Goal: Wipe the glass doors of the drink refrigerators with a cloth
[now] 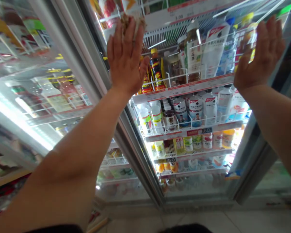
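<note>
At the upper left of the glass, my left hand (pixel 126 63) lies flat with its fingers pointing up. A crumpled beige cloth (pixel 123 21) shows between and behind its fingertips, pressed toward the glass door (pixel 196 186). My right hand (pixel 260 61) is at the upper right of the same door, fingers straight and close together, palm toward the glass, holding nothing. Whether its palm touches the glass is hard to see. Behind the glass, between my hands, dark bottles with yellow caps (pixel 156 69) and a large clear bottle (pixel 215 43) stand on a wire shelf.
Lower shelves hold white-labelled bottles (pixel 196 110) and jars or tubs (pixel 207 140). A metal door frame (pixel 133 142) runs down on the left, and another frame (pixel 249 174) on the right. More drinks sit behind the left-hand door (pixel 60 92). Pale floor tiles (pixel 140 223) lie below.
</note>
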{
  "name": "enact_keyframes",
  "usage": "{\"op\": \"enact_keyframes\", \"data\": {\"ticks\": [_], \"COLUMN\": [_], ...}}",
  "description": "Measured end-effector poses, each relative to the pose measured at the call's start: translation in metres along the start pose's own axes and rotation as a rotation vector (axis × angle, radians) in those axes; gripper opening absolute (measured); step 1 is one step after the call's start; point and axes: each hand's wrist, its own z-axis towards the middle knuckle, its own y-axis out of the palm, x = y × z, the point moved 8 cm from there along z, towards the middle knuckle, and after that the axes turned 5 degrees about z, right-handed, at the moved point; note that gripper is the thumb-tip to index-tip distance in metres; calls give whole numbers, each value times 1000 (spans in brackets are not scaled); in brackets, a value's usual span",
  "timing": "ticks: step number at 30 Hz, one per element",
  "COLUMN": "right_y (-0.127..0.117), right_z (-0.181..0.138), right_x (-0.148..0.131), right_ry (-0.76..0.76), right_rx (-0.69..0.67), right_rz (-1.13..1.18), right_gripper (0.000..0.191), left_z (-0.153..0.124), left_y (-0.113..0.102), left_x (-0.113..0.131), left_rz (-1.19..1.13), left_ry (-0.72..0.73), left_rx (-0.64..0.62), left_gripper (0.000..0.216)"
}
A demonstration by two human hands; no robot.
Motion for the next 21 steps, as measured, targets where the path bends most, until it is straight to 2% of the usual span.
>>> {"op": "enact_keyframes", "data": {"ticks": [2,4,6,7,8,11,13,16,19,21], "right_y": [1,1,0,-1,0,5,8,11,10,6], "right_z": [1,1,0,0,0,2,5,7,6,4], "right_x": [2,1,-2,-3,-3,6,14,18,18,17], "right_ry": [10,14,2,-5,-6,20,23,-51,-66,-59], "right_rx": [-13,-12,-6,-4,-7,-35,-51,-84,-101,-64], "right_rz": [-7,-3,-7,-15,-24,-52,-69,-74,-60,-43], "right_gripper": [58,58,57,57,58,60,61,65,66,64], "left_z": [-11,-23,-25,-20,-12,14,18,10,-3,-9], "left_y": [6,18,27,28,26,11,3,3,12,16], "left_x": [19,35,35,27,17,-13,-14,10,34,38], "left_rz": [-39,-63,-56,-41,-19,27,-37,-234,-379,-422], "left_ry": [134,342,489,499,460,194,71,83,177,186], "left_rx": [-48,-172,-272,-273,-242,-62,17,40,-46,-78], "left_gripper": [74,74,70,69,70,69,69,72,72,73]}}
